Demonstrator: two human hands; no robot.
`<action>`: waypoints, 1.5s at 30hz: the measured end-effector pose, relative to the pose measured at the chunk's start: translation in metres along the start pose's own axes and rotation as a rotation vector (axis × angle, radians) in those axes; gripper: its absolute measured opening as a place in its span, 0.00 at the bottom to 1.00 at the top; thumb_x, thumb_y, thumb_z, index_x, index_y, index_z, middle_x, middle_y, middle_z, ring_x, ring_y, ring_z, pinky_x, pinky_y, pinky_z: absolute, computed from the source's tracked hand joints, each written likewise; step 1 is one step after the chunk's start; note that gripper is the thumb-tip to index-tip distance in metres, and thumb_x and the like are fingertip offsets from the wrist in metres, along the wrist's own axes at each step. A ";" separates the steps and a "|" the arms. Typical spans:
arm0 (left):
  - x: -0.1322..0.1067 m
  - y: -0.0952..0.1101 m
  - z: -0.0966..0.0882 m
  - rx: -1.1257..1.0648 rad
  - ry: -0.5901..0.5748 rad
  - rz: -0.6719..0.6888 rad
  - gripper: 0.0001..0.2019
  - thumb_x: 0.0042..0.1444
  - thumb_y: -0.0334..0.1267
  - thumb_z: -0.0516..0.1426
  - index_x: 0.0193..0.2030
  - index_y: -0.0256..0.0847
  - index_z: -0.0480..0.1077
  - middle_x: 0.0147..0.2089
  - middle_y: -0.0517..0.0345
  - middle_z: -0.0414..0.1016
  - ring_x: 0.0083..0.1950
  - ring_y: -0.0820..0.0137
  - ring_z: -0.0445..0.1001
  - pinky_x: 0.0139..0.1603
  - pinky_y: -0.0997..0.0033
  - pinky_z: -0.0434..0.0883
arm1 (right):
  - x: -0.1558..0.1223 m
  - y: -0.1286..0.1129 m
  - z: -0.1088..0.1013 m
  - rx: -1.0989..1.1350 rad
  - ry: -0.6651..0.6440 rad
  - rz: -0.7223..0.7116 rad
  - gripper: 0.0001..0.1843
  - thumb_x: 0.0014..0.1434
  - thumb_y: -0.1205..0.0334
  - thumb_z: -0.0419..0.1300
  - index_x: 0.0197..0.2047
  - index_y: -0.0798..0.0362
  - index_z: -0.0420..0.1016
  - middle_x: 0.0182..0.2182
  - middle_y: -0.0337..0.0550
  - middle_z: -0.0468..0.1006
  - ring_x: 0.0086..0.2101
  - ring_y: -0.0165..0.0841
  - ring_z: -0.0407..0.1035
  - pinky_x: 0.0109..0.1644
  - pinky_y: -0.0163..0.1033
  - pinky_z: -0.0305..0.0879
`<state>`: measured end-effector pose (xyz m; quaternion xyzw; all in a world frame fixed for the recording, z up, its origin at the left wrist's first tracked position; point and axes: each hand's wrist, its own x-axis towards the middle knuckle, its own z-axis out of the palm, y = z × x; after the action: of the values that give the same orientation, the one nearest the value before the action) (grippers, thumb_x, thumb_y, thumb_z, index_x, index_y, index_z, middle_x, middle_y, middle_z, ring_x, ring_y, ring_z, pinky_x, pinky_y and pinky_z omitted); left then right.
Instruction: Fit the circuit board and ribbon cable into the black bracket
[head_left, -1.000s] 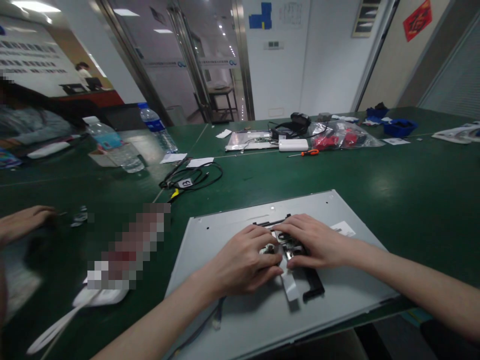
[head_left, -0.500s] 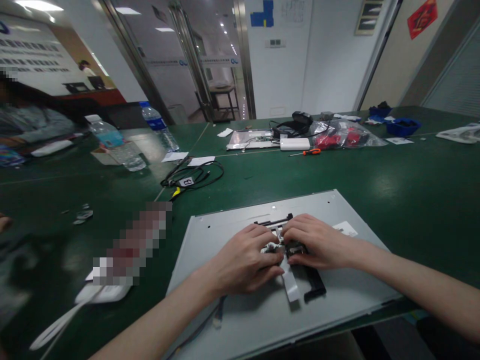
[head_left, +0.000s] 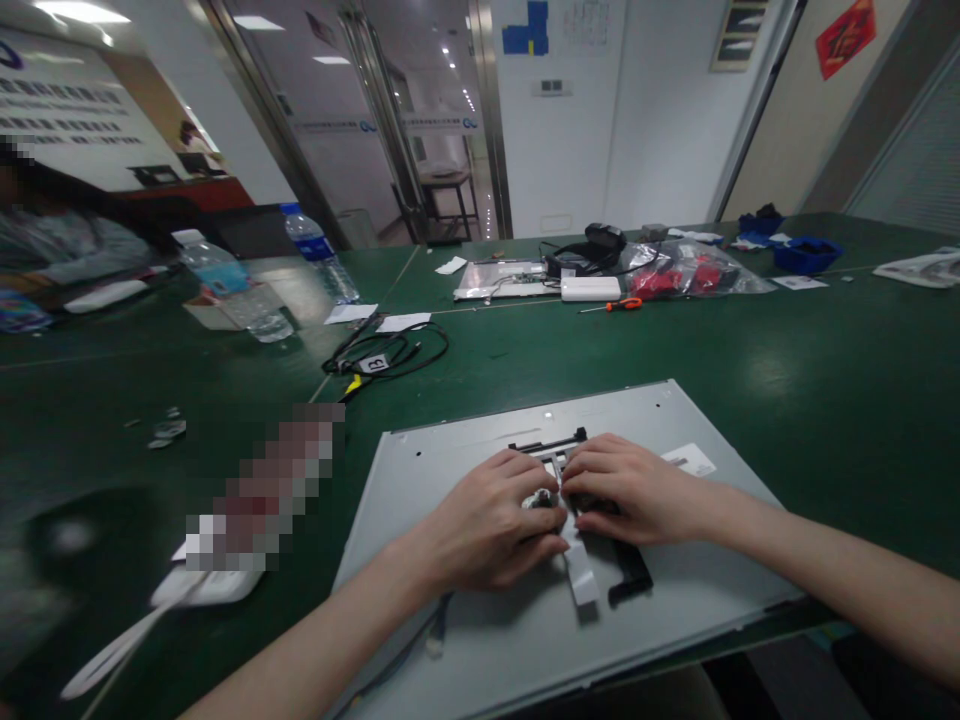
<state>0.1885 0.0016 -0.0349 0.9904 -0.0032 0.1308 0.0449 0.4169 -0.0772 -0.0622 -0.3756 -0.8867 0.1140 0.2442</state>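
Note:
A grey metal panel [head_left: 480, 640] lies flat on the green table [head_left: 825, 390] in front of me. A black bracket [head_left: 630, 575] and a white flat ribbon cable [head_left: 581, 580] sit near its middle. My left hand [head_left: 487, 525] rests on the panel with curled fingers, pinching a small part by the bracket. My right hand [head_left: 637, 490] lies just right of it, fingers bent and pressing on the same spot. What the fingertips hold is hidden. A white label [head_left: 688, 460] is stuck beside my right hand.
A coiled black cable [head_left: 382, 355] lies beyond the panel. Two water bottles [head_left: 232, 290] stand at the left. A circuit board [head_left: 499, 280], a white box [head_left: 591, 289], an orange screwdriver [head_left: 621, 304] and a plastic bag of red parts [head_left: 690, 270] lie farther back. A person sits at far left.
My two hands have drawn slightly closer together over the bracket. The other person's hand at the left edge has left the view.

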 end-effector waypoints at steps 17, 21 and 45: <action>0.001 0.001 -0.001 -0.025 -0.012 0.004 0.10 0.65 0.44 0.55 0.45 0.43 0.74 0.43 0.54 0.79 0.47 0.63 0.73 0.51 0.58 0.69 | 0.000 -0.001 -0.001 -0.025 -0.002 -0.027 0.08 0.67 0.59 0.58 0.46 0.52 0.73 0.47 0.47 0.76 0.50 0.38 0.67 0.54 0.47 0.64; 0.001 0.001 -0.001 -0.031 -0.015 0.006 0.10 0.65 0.44 0.56 0.45 0.43 0.74 0.43 0.55 0.79 0.47 0.63 0.73 0.51 0.59 0.69 | 0.000 -0.001 -0.001 -0.019 0.001 -0.027 0.08 0.67 0.59 0.57 0.46 0.52 0.73 0.47 0.47 0.76 0.50 0.38 0.67 0.54 0.48 0.64; 0.001 -0.001 -0.001 -0.042 0.028 0.026 0.09 0.64 0.43 0.56 0.41 0.43 0.75 0.41 0.56 0.79 0.47 0.63 0.74 0.50 0.59 0.68 | -0.001 -0.001 -0.001 -0.028 0.020 -0.028 0.10 0.66 0.57 0.60 0.46 0.55 0.72 0.46 0.48 0.77 0.49 0.37 0.68 0.54 0.46 0.64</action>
<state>0.1897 0.0023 -0.0339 0.9872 -0.0183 0.1450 0.0638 0.4172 -0.0787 -0.0608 -0.3677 -0.8908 0.0945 0.2495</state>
